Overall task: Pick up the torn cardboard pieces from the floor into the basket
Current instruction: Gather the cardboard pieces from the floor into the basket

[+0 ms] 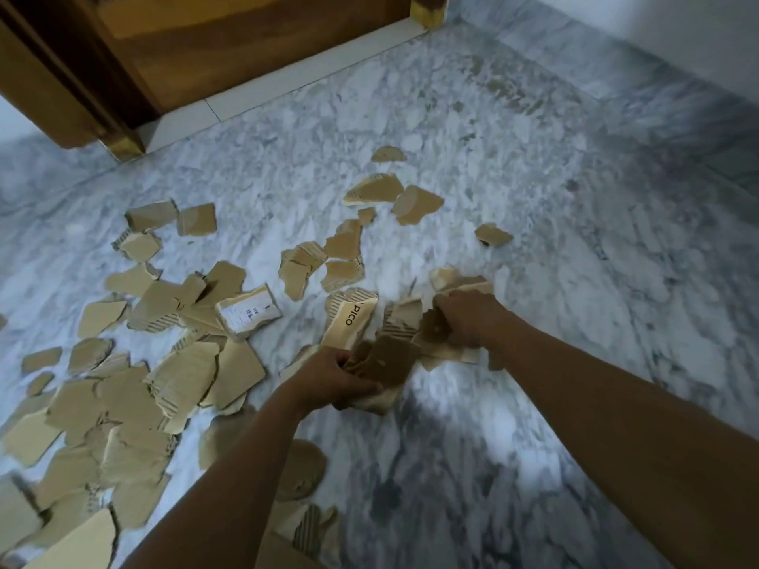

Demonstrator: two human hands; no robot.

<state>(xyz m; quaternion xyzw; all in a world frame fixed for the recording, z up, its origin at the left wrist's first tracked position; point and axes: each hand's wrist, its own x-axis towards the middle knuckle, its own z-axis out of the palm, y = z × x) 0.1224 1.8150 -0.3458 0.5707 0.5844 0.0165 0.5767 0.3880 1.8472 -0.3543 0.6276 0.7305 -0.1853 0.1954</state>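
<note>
We have both hands low over the marble floor (534, 199). Our left hand (334, 377) is curled round a clump of brown scraps (390, 357). Our right hand (468, 318) clutches another bunch (462, 283), and the two hands are just beside each other. Just beyond the left hand lies a strip printed PICO (351, 318), its long axis running away from us with the far end leaning right. Most of the torn cardboard pieces (123, 404) lie scattered on the floor to our left, below the wooden door (205, 47).
</note>
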